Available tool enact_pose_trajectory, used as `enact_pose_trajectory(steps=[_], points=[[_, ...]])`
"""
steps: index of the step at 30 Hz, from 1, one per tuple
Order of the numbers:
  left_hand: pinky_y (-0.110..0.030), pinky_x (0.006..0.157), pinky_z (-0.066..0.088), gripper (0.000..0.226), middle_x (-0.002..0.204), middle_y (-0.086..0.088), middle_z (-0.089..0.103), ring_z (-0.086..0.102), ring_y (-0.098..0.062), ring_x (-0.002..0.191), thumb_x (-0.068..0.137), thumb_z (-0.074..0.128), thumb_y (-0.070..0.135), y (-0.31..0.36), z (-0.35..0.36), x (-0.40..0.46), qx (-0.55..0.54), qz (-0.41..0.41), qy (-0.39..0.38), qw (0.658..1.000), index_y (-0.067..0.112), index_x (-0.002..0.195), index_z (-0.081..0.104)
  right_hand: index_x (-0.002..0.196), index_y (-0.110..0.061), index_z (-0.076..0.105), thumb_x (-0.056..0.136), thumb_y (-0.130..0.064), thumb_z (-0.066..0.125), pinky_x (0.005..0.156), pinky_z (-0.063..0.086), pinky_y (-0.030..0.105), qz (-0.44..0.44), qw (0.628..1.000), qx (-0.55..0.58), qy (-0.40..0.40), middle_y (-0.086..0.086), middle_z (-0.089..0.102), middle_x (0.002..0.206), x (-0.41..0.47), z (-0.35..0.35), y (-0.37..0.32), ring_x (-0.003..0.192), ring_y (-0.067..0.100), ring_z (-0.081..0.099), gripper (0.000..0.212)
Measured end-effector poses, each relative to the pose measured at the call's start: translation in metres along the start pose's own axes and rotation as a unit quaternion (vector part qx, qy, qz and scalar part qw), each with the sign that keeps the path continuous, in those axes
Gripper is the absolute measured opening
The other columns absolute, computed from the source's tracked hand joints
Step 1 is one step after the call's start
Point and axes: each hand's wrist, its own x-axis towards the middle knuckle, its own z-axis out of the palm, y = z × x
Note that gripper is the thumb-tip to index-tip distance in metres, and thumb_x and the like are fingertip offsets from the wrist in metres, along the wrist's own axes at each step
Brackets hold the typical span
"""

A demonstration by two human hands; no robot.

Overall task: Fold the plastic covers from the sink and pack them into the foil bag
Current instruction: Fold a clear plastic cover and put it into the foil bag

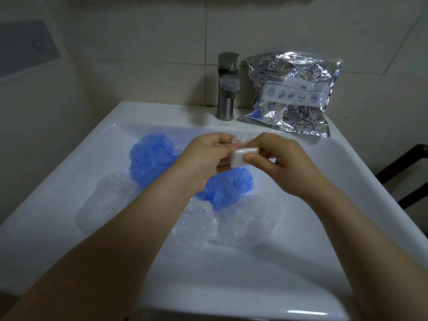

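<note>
Head view: folded cover over a crowded sink

Both hands, left hand (203,156) and right hand (275,163), pinch a small white folded cover (243,156) above the sink (58,172). Crinkly blue covers (150,158) and clear covers (108,195) fill the basin; the creased foil bag (294,93) leans beside the steel tap (227,86).

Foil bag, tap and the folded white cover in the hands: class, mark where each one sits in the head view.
foil bag (292,90): head view, on its white label strip.
tap (227,84): head view, on the middle of its metal body.
folded white cover (240,156): head view, on its flat face between both hands.
</note>
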Motion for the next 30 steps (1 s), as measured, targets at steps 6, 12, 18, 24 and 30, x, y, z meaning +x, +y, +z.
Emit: enact_pose_trajectory(steps=[6, 12, 18, 24, 30], points=[[-0.025, 0.076, 0.056, 0.019, 0.081, -0.006, 0.068, 0.068, -0.018, 0.079, 0.089, 0.055, 0.001, -0.003, 0.003, -0.001, 0.031, 0.002, -0.020, 0.999, 0.017, 0.082, 0.063, 0.082, -0.026, 0.049, 0.084, -0.013, 0.065, 0.064, 0.048, 0.036, 0.119, 0.979, 0.156, 0.056, -0.006, 0.058, 0.069, 0.001, 0.006, 0.001, 0.059, 0.011, 0.056, 0.020], [-0.025, 0.092, 0.049, 0.012, 0.090, -0.001, 0.070, 0.066, -0.012, 0.094, 0.087, 0.060, 0.008, 0.000, 0.009, -0.008, 0.013, 0.026, -0.067, 0.997, 0.018, 0.091, 0.064, 0.125, -0.022, 0.045, 0.088, -0.019, 0.061, 0.060, 0.056, 0.024, 0.219, 0.945, 0.213, 0.116, -0.005, 0.053, 0.103, 0.001, 0.004, 0.000, 0.078, 0.012, 0.061, 0.040], [-0.012, 0.074, 0.050, 0.032, 0.089, 0.006, 0.065, 0.063, -0.005, 0.083, 0.078, 0.067, -0.005, -0.004, 0.017, -0.008, 0.060, 0.113, 0.047, 0.991, 0.023, 0.091, 0.058, 0.087, -0.013, 0.066, 0.089, -0.020, 0.060, 0.063, 0.050, 0.020, 0.241, 0.929, 0.268, 0.081, -0.001, 0.065, 0.070, 0.001, 0.005, -0.004, 0.065, 0.009, 0.060, 0.010], [-0.017, 0.067, 0.051, 0.036, 0.081, 0.015, 0.061, 0.061, 0.001, 0.075, 0.078, 0.067, -0.004, 0.003, 0.018, -0.014, 0.161, 0.192, 0.054, 0.967, 0.024, 0.098, 0.057, 0.075, -0.015, 0.064, 0.089, -0.018, 0.058, 0.067, 0.048, 0.017, 0.251, 0.898, 0.361, 0.025, 0.000, 0.065, 0.073, -0.001, -0.004, -0.003, 0.069, 0.008, 0.059, 0.015], [-0.013, 0.070, 0.050, 0.040, 0.086, 0.010, 0.062, 0.063, 0.001, 0.075, 0.077, 0.064, -0.012, 0.010, 0.019, -0.014, 0.139, 0.273, 0.018, 0.952, 0.026, 0.090, 0.061, 0.073, -0.021, 0.062, 0.068, -0.017, 0.069, 0.063, 0.038, 0.017, 0.249, 0.815, 0.523, 0.001, -0.005, 0.060, 0.075, 0.002, -0.008, 0.001, 0.068, 0.005, 0.051, 0.010]])
